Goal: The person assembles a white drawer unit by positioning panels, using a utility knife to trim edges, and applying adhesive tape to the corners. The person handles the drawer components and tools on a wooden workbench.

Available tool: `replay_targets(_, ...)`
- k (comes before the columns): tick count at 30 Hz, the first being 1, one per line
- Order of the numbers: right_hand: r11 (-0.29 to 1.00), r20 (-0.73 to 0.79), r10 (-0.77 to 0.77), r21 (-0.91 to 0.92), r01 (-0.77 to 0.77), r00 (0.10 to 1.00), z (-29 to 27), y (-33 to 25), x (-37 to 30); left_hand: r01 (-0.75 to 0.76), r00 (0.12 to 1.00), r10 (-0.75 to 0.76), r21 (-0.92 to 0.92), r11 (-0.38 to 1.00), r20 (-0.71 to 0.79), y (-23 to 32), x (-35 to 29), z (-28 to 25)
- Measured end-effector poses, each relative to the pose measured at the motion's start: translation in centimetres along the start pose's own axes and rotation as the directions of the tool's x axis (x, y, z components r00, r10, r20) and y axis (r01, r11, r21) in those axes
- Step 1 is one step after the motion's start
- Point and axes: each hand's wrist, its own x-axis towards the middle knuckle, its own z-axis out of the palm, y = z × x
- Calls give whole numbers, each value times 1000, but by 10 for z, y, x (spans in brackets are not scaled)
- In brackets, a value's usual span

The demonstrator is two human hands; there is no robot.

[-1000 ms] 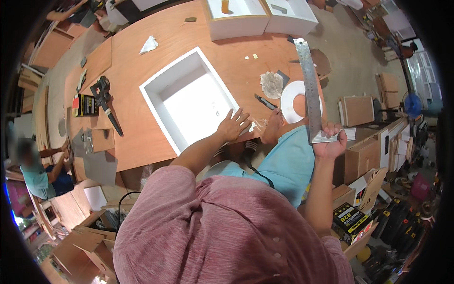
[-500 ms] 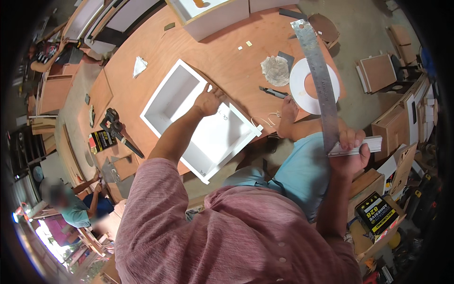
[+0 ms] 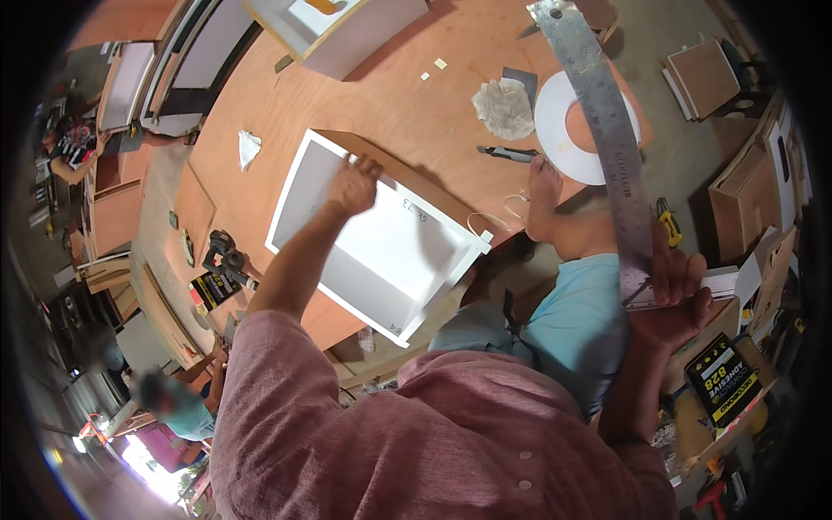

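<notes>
A white open box [image 3: 412, 247], like a drawer with wooden outer sides, lies tilted at the near edge of a round-edged wooden table. My left hand [image 3: 354, 185] is closed over its far rim, close to the far corner, with the fingertips on the outer side. Out to the right, my right hand [image 3: 674, 299] grips the pale ribbed handle of a metal try square [image 3: 614, 143]. The long blade points away from me and passes over a white ring-shaped disc [image 3: 555, 130]. A thin pale cord [image 3: 485, 221] lies beside the box's right corner.
On the wooden table [image 3: 364, 108] are a utility knife [image 3: 510, 154], a crumpled cloth [image 3: 504, 108], a white scrap [image 3: 249, 149] and a black tool [image 3: 227, 256]. Another white box [image 3: 364, 39] stands at the far edge. My bare foot [image 3: 544, 195] rests near the knife. Two people work at the left.
My left hand has slid along the rim toward the far corner, baring more of the inner panel. The head view has shifted. The try square stays in my right hand.
</notes>
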Motion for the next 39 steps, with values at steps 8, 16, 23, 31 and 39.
replay_targets(8, 999, -96, -36, 35, 39, 995, 17, 10, 8, -273, 948, 225, -211, 939, -225, 157, -17, 8)
replay_targets(16, 999, -159, -34, -11, 32, 987, 17, 6, 3, -205, 976, 187, -176, 963, -110, 132, -25, 0)
replay_targets(23, 1000, -145, -3, 10, 4, 989, 16, 2, 8, 38, 994, -49, 115, 993, 94, -38, -20, 11)
replay_targets(31, 1000, -131, -17, 3, 18, 991, 15, 3, 3, 328, 899, -389, 277, 903, 203, -72, -1, -23)
replay_targets(39, 867, -57, -27, -498, -5, 998, 6, 3, 0, -27, 1000, 28, -106, 994, 1, 38, -17, 12)
